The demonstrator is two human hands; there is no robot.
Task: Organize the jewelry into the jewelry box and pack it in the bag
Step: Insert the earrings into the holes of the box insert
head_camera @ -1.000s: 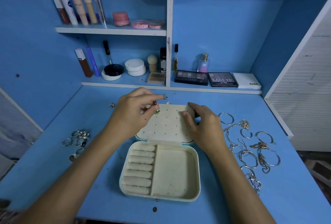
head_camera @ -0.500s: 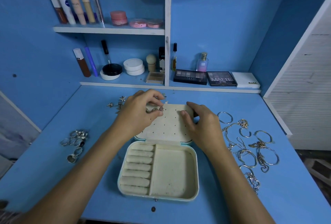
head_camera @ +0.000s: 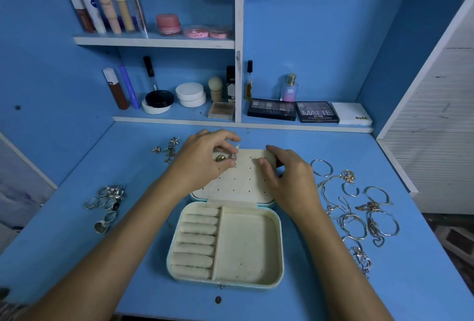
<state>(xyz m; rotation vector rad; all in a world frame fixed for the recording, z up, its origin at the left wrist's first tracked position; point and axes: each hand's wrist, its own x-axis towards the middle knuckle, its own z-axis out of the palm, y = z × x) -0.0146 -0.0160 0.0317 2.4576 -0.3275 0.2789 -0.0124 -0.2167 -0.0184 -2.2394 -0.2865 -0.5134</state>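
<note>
Head view: closest to the person sits the open box (head_camera: 225, 246). Its tray has soft rolls on the left and a flat space on the right, and I see no jewelry in either part. The bag is not in view.

Just past the tray lies the lid (head_camera: 238, 179), flat on the table (head_camera: 77, 256), with rows of little holes for earrings. The right hand (head_camera: 287, 179) rests on the lid's right side. Its fingers are bent over the far corner and hold the lid steady. The left hand (head_camera: 202, 161) is at the lid's far left corner. Its fingertips pinch a small sparkly earring (head_camera: 233, 157) right at the holes. A gold earring (head_camera: 220, 158) sits just beside it on the lid.

A second ago the left hand held a piece up above the lid. Now it has come down onto the lid, and two earrings show there. I think the gold one is pushed into a hole, but it is too small to be sure. So the earring part has only just begun.

On the left lie rings (head_camera: 107, 202). On the right lie bracelets (head_camera: 359, 213) and chains. More earrings (head_camera: 166, 150) wait near the far left of the lid. All of these are out of the box.

Farthest away are shelves (head_camera: 154, 41) with makeup.
</note>
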